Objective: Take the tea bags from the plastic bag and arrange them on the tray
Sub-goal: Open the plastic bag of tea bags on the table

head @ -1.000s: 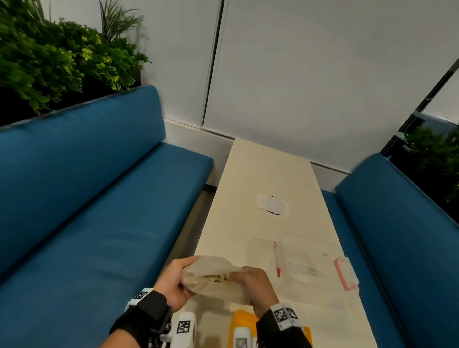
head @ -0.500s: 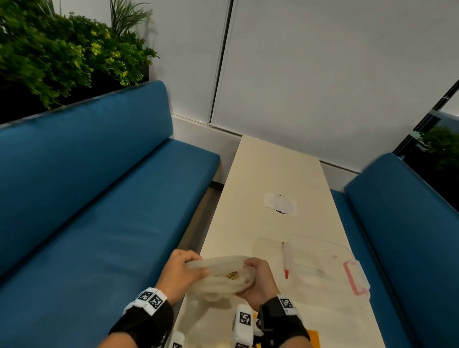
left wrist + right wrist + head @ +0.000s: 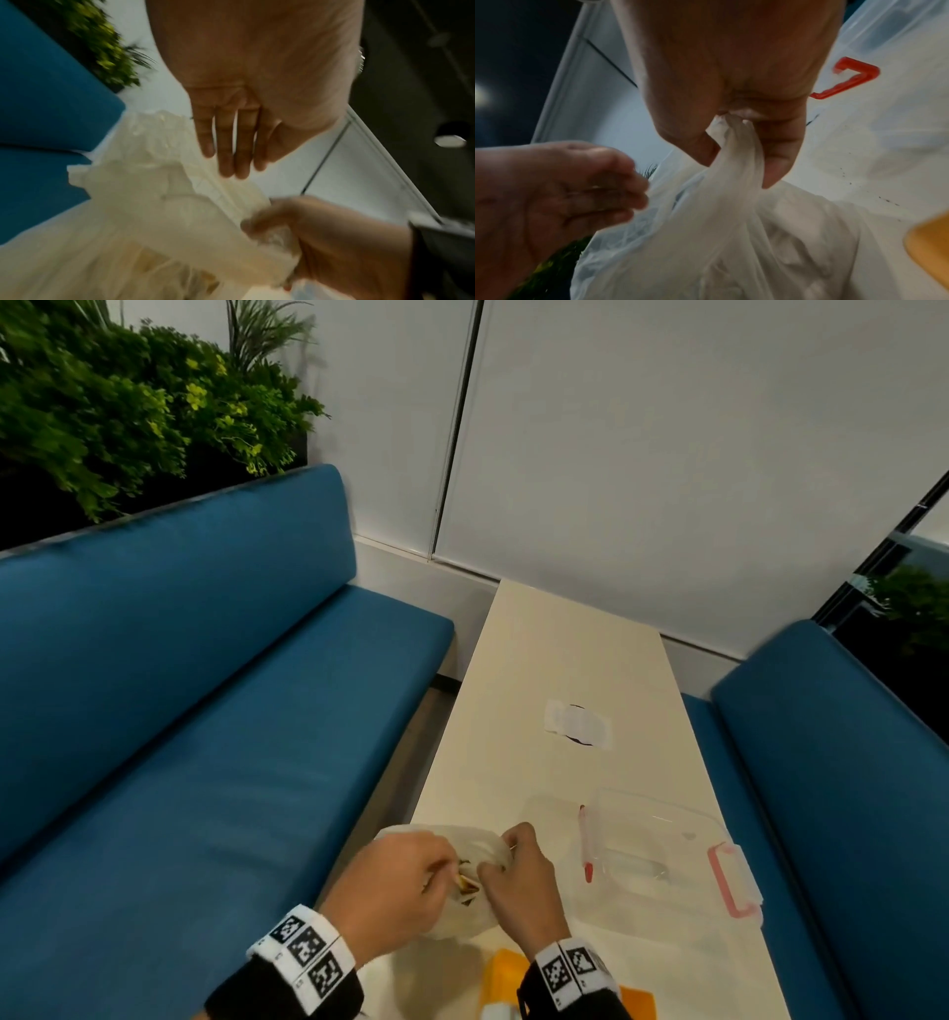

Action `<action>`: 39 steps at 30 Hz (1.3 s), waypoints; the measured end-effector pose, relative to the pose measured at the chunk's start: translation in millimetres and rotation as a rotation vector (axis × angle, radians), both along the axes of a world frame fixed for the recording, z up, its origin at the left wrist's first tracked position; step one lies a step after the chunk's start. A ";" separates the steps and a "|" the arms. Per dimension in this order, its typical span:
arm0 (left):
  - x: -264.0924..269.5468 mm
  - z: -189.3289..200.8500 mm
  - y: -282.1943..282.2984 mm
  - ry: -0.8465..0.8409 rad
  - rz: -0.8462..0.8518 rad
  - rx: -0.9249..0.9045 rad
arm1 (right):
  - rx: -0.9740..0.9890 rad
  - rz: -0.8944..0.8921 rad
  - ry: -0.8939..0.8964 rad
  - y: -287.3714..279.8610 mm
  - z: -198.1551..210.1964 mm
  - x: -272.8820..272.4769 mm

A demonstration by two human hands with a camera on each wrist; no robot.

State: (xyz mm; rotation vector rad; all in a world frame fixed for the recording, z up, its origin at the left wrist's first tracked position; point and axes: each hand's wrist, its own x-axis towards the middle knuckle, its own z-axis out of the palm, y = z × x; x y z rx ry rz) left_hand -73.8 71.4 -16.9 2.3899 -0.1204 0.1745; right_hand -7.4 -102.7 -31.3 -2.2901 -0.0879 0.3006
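Right hand (image 3: 726,85) pinches plastic bag (image 3: 731,233) edge, bag hanging below the fingers | left hand (image 3: 257,101) fingers straight, holding nothing, at bag mouth | tea bags (image 3: 466,883) centre-bottom between hands

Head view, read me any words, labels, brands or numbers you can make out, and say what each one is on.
No readable words, brands or numbers in any view.
Wrist bands: black-and-white square code markers, no letters.
Tea bags in the plastic bag: print too small and blurred to read.
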 end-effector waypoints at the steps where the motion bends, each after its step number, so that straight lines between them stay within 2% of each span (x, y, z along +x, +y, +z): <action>1: -0.2 -5.9 -3.1 0.055 -0.023 0.084 | -0.044 0.004 -0.027 0.7 0.3 -0.4; 3: 4.9 -17.8 -4.1 0.162 0.023 0.192 | -0.125 0.000 -0.061 2.1 -0.2 -0.8; 6: 11.6 -32.2 -0.9 0.287 0.098 0.205 | -0.261 0.012 -0.115 3.2 -0.6 -3.1; 12: 21.7 -41.0 1.3 0.342 0.050 0.231 | -0.326 0.055 -0.159 4.5 6.9 -2.0; 17: 29.7 -33.7 -4.3 0.306 0.058 0.218 | -0.305 0.037 -0.252 0.7 21.4 -0.8; 22: 28.4 -40.7 -9.9 0.370 0.018 0.260 | -0.414 0.054 -0.128 -0.4 14.9 -2.1; 27: 39.3 -41.8 -12.0 0.333 0.011 0.269 | -0.409 0.051 -0.111 -2.3 14.6 3.1; 32: 51.8 -43.5 -20.1 0.395 -0.120 0.324 | -0.416 0.067 -0.123 0.1 17.7 5.8; 36: 60.1 -48.5 -23.7 0.479 -0.128 0.391 | -0.432 0.072 -0.119 -0.4 16.7 5.0; 39: 68.3 -62.6 -24.6 0.431 -0.140 0.446 | -0.437 0.071 -0.119 -2.2 16.1 4.3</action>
